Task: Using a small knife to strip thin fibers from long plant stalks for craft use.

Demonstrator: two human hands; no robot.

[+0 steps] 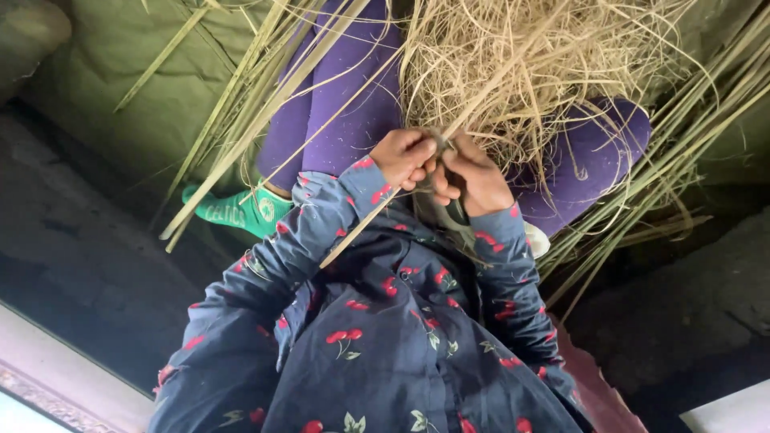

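A tangled bundle of pale dry straw fibres (513, 72) lies across the person's lap and spills over both knees, with its lower end gathered at the two hands in the middle of the view. The left hand (405, 156) and the right hand (473, 176) meet there, knuckles touching. Each grip is clenched on a strand of the straw, fingers curled tight with the thumbs pressed in.

One stiffer strand runs from the hands down across the left sleeve toward the chest. Long flat green-yellow reed stalks (249, 104) lie in a slanting sheaf to the left of the lap. More of the same stalks fan out on the right side, beyond the right knee.

The person wears a dark blue long-sleeved shirt with a red cherry print (385, 337). The purple trousers (345, 104) cover both bent legs. A bright green sock (241, 210) shows on one foot, just left of the left forearm and under the reed stalks.

An olive-green cloth (120, 80) is spread beneath the legs and the stalks. Dark ground (72, 240) surrounds it on both sides.
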